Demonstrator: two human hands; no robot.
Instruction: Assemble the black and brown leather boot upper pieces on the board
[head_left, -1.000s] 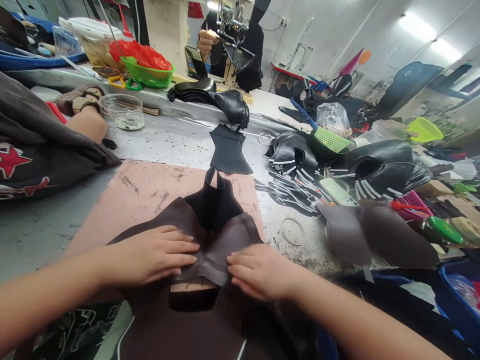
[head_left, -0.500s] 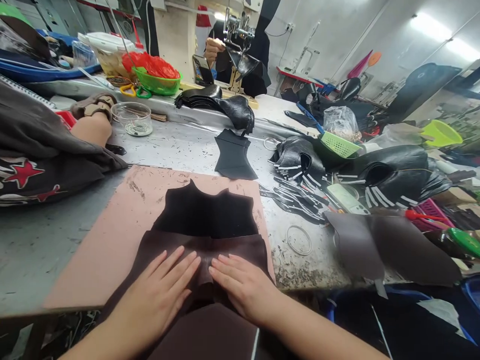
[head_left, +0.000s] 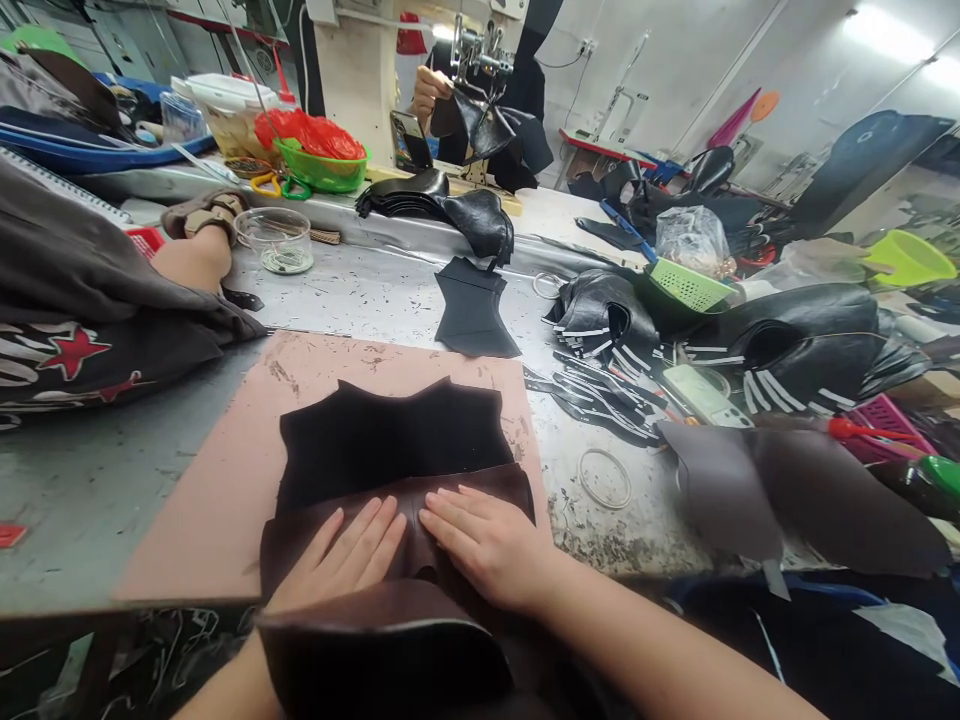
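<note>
here we are at the front edge of the bench (head_left: 360, 262), and both palms are down on a brown leather piece (head_left: 511, 488). it lies across the near part of the pink board (head_left: 202, 500), its lower portion running down toward us and out of sight. our left hand (head_left: 335, 563) presses flat, fingers a little apart, its thumb hidden from us; a curled dark flap (head_left: 390, 605) rises in front and covers its wrist. we can't make out whether that flap belongs to the same piece. our right hand (head_left: 484, 543) lies flat too, fingers close together, clamped on nothing, their tips just beside the left ones across a centre line. beyond the brown edge, a black piece (head_left: 397, 430) spreads over the board; how the two are joined, we cannot tell.

over on our right, a white ring (head_left: 604, 478) sits near a heap of black strips (head_left: 607, 395), too tangled to count, and a green-lidded jar (head_left: 907, 480) is sliced off by the frame. on the left, someone's grey cloth (head_left: 135, 290) runs out of view. at the back, a co-worker's hand (head_left: 430, 92) shows beside the sewing machine (head_left: 484, 60), which hides most of that person.
</note>
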